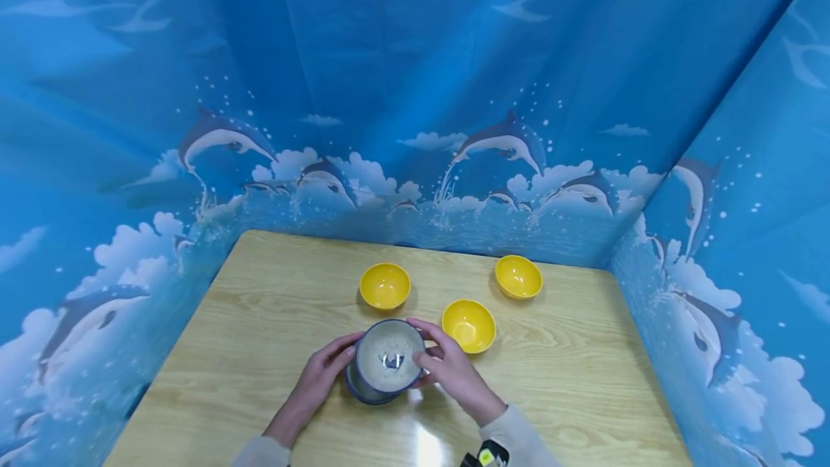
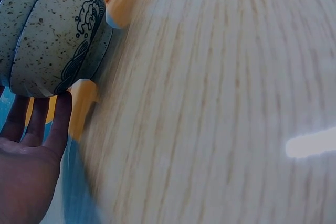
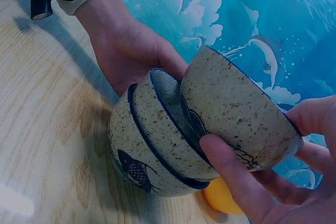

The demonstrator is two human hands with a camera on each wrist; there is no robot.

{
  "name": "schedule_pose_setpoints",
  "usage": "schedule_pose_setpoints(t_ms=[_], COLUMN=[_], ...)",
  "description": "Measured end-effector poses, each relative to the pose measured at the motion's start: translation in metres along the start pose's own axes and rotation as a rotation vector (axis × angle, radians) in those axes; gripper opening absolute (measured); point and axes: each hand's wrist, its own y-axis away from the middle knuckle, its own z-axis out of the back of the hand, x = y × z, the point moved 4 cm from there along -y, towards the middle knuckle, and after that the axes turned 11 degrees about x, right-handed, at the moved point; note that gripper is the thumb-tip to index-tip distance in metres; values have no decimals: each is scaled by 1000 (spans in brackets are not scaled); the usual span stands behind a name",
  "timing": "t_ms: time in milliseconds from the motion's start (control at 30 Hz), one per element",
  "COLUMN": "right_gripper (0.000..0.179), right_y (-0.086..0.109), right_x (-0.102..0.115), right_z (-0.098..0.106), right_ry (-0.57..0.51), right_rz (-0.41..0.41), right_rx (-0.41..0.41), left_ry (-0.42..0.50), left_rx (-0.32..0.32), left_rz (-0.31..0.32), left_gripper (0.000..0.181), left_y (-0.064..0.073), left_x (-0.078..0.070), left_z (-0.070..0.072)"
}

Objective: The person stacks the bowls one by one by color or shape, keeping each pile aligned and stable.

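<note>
Right hand clamps thumb and fingers on a tilted, grey-speckled, ceramic-looking bowl with a blue rim, over two matching stacked bowls. Left hand (fingers straight, apart) touches the stoneware. Three glossy yellow round bowls stand beyond, on a pale wood-grain table.

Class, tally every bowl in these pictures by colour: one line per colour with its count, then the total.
Round, glossy yellow bowls: 3
Blue-rimmed, round, speckled grey, ceramic-looking bowls: 3
Total bowls visible: 6
</note>
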Motion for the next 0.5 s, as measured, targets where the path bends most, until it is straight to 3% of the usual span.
schedule_pose_setpoints(t_ms=[500], right_gripper=[59], right_y=[-1], right_x=[-5], right_z=[-8], right_ry=[80], right_rz=[47], right_rx=[-47], left_ry=[-1], left_rx=[1], left_rz=[3], left_gripper=[41], left_y=[-1], left_x=[1], left_z=[0])
